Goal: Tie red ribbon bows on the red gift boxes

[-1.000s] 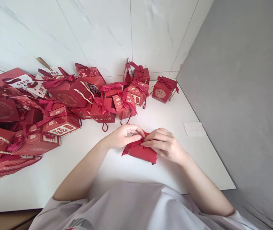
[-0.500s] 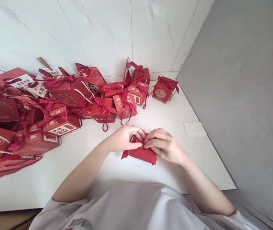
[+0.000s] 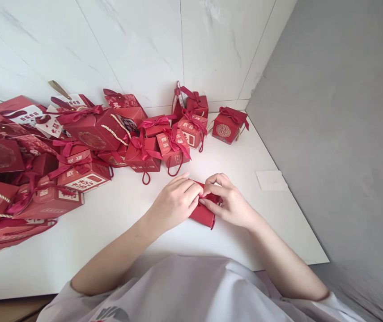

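A small red gift box (image 3: 202, 215) lies on the white table in front of me, partly hidden under my hands. Over its top, my left hand (image 3: 177, 201) is closed, its fingertips pinching at the red ribbon there. My right hand (image 3: 229, 199) meets it from the other side, thumb and forefinger pinched on the same ribbon (image 3: 215, 198). Both sets of fingertips nearly touch. How the ribbon runs between them is hidden, and the box's left end is covered by my left hand.
Many finished-looking red boxes with bows and cords, such as this one (image 3: 144, 153), crowd the left and back of the white table (image 3: 272, 232). One box (image 3: 229, 125) stands by the back right corner. A white paper (image 3: 271, 180) lies at the right edge, beside a grey wall.
My left hand has turned over and closed in at the ribbon, covering the box's left end and the ribbon tail that showed there. My right thumb and forefinger have come together.
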`<action>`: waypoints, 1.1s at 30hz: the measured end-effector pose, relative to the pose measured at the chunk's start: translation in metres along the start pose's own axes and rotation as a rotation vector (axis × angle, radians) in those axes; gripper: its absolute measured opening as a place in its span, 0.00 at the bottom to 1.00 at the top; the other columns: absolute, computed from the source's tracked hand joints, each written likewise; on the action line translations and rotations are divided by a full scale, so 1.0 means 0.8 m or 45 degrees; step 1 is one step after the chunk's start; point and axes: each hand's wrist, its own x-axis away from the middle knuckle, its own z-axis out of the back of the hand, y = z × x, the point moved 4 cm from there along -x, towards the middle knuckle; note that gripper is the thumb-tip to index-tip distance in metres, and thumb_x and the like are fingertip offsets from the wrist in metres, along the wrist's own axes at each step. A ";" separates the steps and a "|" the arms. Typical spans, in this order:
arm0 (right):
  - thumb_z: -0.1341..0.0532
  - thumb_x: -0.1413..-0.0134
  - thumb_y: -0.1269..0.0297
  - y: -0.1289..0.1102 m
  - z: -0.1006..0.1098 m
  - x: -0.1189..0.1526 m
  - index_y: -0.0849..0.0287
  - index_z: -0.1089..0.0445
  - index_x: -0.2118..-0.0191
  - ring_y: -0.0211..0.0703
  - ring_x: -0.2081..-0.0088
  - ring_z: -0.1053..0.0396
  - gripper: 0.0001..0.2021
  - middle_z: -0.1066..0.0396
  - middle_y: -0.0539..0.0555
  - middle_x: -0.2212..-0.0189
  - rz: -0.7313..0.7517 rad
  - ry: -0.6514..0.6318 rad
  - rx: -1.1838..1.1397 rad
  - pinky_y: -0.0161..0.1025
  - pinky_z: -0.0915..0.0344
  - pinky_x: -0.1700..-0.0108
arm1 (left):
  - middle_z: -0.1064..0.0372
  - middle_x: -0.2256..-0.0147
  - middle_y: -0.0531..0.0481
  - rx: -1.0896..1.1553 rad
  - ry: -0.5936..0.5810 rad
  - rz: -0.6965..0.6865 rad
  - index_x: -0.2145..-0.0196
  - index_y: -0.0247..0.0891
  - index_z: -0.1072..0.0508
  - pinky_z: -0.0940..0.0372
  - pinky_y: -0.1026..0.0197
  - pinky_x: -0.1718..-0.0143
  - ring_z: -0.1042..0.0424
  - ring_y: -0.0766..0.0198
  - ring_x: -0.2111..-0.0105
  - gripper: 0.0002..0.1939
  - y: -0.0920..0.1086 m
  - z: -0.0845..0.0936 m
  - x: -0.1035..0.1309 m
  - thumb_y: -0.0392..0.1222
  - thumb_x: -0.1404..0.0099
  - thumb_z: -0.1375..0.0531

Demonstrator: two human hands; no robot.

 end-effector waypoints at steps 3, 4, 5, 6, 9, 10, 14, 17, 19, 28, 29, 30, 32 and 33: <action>0.38 0.39 0.63 0.000 0.000 -0.001 0.52 0.26 0.61 0.48 0.56 0.33 0.03 0.33 0.56 0.60 0.022 -0.019 -0.020 0.50 0.34 0.51 | 0.32 0.71 0.53 -0.027 0.087 0.009 0.68 0.40 0.35 0.31 0.53 0.47 0.30 0.64 0.68 0.09 -0.001 -0.005 0.007 0.26 0.37 0.46; 0.39 0.38 0.63 0.000 0.000 -0.001 0.52 0.26 0.62 0.48 0.55 0.33 0.04 0.32 0.56 0.60 0.002 -0.023 -0.046 0.50 0.34 0.50 | 0.32 0.71 0.52 0.004 0.114 0.021 0.68 0.40 0.35 0.30 0.55 0.49 0.30 0.64 0.67 0.09 -0.003 -0.006 0.009 0.26 0.37 0.46; 0.40 0.36 0.62 0.001 -0.001 -0.001 0.53 0.25 0.62 0.48 0.54 0.32 0.06 0.32 0.56 0.59 -0.036 -0.020 -0.085 0.50 0.34 0.49 | 0.32 0.70 0.52 0.030 0.144 0.026 0.69 0.40 0.35 0.30 0.56 0.51 0.29 0.64 0.66 0.09 -0.006 -0.006 0.012 0.27 0.38 0.45; 0.42 0.35 0.62 0.002 -0.001 -0.001 0.53 0.25 0.62 0.48 0.53 0.32 0.08 0.32 0.56 0.58 -0.088 -0.012 -0.131 0.49 0.34 0.48 | 0.32 0.70 0.52 0.041 0.174 0.017 0.69 0.40 0.35 0.29 0.57 0.53 0.29 0.63 0.65 0.09 -0.009 -0.006 0.015 0.27 0.38 0.44; 0.42 0.35 0.61 0.005 -0.006 0.000 0.53 0.24 0.61 0.49 0.47 0.33 0.09 0.31 0.58 0.51 -0.240 0.009 -0.269 0.49 0.34 0.46 | 0.31 0.69 0.51 0.001 0.261 -0.070 0.68 0.40 0.34 0.29 0.56 0.54 0.28 0.62 0.64 0.08 -0.012 -0.004 0.022 0.27 0.38 0.43; 0.41 0.35 0.61 0.005 -0.009 0.000 0.53 0.24 0.60 0.50 0.44 0.34 0.08 0.31 0.58 0.49 -0.279 0.004 -0.319 0.50 0.34 0.44 | 0.31 0.69 0.50 -0.014 0.281 -0.102 0.68 0.40 0.33 0.29 0.56 0.54 0.28 0.62 0.64 0.08 -0.011 -0.003 0.024 0.27 0.38 0.42; 0.37 0.39 0.58 0.010 -0.019 -0.002 0.50 0.22 0.58 0.50 0.40 0.35 0.08 0.30 0.55 0.44 -0.401 -0.021 -0.570 0.51 0.38 0.38 | 0.31 0.69 0.51 -0.043 0.331 -0.156 0.67 0.40 0.31 0.28 0.56 0.54 0.28 0.64 0.66 0.08 -0.007 0.000 0.023 0.27 0.37 0.42; 0.33 0.44 0.56 0.018 -0.023 -0.001 0.49 0.20 0.61 0.52 0.40 0.34 0.08 0.29 0.54 0.44 -0.494 0.024 -0.697 0.51 0.36 0.39 | 0.31 0.70 0.51 -0.076 0.349 -0.160 0.68 0.39 0.31 0.27 0.58 0.56 0.29 0.65 0.69 0.07 -0.003 0.003 0.020 0.29 0.36 0.43; 0.31 0.47 0.55 0.022 -0.024 0.001 0.49 0.20 0.63 0.54 0.40 0.33 0.07 0.28 0.53 0.44 -0.540 0.063 -0.725 0.52 0.36 0.39 | 0.31 0.70 0.51 -0.111 0.351 -0.174 0.69 0.39 0.31 0.27 0.58 0.59 0.29 0.66 0.70 0.07 -0.001 0.003 0.020 0.29 0.35 0.43; 0.35 0.42 0.57 0.014 -0.023 0.001 0.54 0.24 0.68 0.51 0.42 0.32 0.08 0.30 0.55 0.43 -0.526 0.032 -0.759 0.49 0.36 0.41 | 0.30 0.62 0.47 -0.059 0.352 0.052 0.61 0.39 0.33 0.33 0.53 0.54 0.29 0.59 0.59 0.10 -0.004 0.008 0.025 0.30 0.39 0.39; 0.35 0.42 0.57 0.014 -0.024 0.001 0.55 0.25 0.67 0.51 0.42 0.32 0.08 0.30 0.56 0.44 -0.535 0.009 -0.791 0.48 0.35 0.43 | 0.31 0.61 0.46 -0.042 0.336 0.150 0.61 0.39 0.33 0.34 0.51 0.53 0.30 0.57 0.58 0.10 -0.007 0.010 0.026 0.31 0.40 0.38; 0.35 0.42 0.57 0.014 -0.024 0.001 0.55 0.25 0.67 0.51 0.43 0.31 0.08 0.30 0.56 0.44 -0.547 -0.011 -0.816 0.47 0.33 0.45 | 0.32 0.62 0.46 -0.028 0.305 0.242 0.63 0.39 0.34 0.35 0.51 0.54 0.30 0.56 0.58 0.10 -0.010 0.013 0.027 0.33 0.40 0.37; 0.35 0.43 0.57 0.015 -0.025 0.001 0.56 0.25 0.67 0.51 0.44 0.31 0.08 0.30 0.57 0.44 -0.567 -0.033 -0.837 0.46 0.32 0.46 | 0.33 0.65 0.49 -0.005 0.206 0.380 0.66 0.39 0.33 0.37 0.51 0.57 0.30 0.57 0.61 0.07 -0.015 0.016 0.029 0.37 0.40 0.37; 0.35 0.43 0.57 0.015 -0.024 0.001 0.56 0.25 0.67 0.51 0.44 0.31 0.08 0.30 0.57 0.43 -0.572 -0.035 -0.834 0.46 0.32 0.47 | 0.33 0.66 0.50 0.012 0.155 0.428 0.68 0.39 0.32 0.38 0.52 0.58 0.30 0.58 0.62 0.06 -0.016 0.018 0.031 0.38 0.39 0.36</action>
